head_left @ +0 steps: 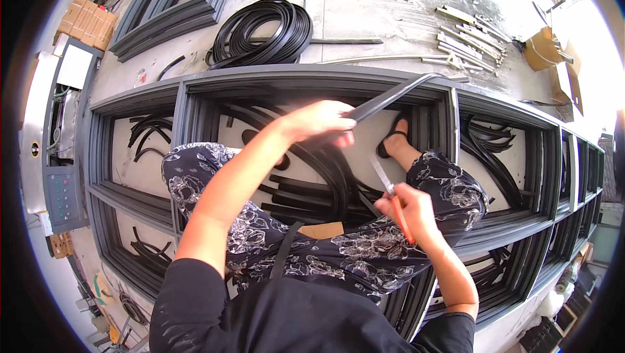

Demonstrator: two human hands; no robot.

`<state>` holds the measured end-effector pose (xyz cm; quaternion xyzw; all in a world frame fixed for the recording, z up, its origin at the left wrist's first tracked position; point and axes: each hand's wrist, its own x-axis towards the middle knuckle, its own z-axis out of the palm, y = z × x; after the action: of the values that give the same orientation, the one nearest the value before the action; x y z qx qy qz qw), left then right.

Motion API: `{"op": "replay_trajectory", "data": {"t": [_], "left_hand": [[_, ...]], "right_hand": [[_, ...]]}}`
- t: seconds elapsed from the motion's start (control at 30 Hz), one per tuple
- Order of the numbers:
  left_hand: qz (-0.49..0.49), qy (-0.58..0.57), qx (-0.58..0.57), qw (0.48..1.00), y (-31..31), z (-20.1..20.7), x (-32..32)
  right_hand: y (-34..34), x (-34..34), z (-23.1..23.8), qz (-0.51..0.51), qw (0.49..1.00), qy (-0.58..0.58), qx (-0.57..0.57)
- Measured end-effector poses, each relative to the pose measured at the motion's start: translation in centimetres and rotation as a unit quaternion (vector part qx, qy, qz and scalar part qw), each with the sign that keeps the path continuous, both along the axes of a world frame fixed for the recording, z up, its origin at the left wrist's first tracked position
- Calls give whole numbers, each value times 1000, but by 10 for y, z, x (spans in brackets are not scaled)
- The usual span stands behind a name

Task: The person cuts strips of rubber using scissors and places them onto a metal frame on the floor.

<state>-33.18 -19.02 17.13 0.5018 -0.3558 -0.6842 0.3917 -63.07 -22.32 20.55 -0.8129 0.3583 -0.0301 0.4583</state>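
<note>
My left hand (325, 122) is closed around a black rubber strip (384, 100), somewhat blurred by motion. From that grip the strip rises to the right and bends over the far rail of a dark grey frame (312, 70). Lower and to the right, my right hand (414, 213) grips an orange-handled knife (399, 217). Its silver blade points up and left, apart from the strip. Beneath both hands, inside the frame opening, lie several black rubber strips (335, 180), some curved and some straight.
Stacked grey frames surround my legs, with more strips in neighbouring openings. Beyond the far rail lie a coil of black strip (263, 31) and several pale metal profiles (469, 44). A control panel (64, 197) stands left; cardboard boxes (84, 22) sit behind it.
</note>
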Motion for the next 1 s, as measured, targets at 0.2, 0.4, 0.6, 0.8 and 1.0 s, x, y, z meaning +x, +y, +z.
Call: {"op": "replay_trajectory", "data": {"t": [0.2,0.4,0.6,0.8,1.0], "left_hand": [[-56,106,34,992,105,129,-5],[-150,128,-336,921,202,175,44],[402,298,-406,765,291,199,77],[592,361,-381,612,325,149,181],[540,342,-296,710,287,89,229]], "right_hand": [[-70,2,19,-173,958,-101,-207],[-101,48,19,12,963,-207,-169],[-86,46,1,77,979,-122,141],[-76,47,7,205,976,61,25],[-123,12,2,54,989,20,-137]]}}
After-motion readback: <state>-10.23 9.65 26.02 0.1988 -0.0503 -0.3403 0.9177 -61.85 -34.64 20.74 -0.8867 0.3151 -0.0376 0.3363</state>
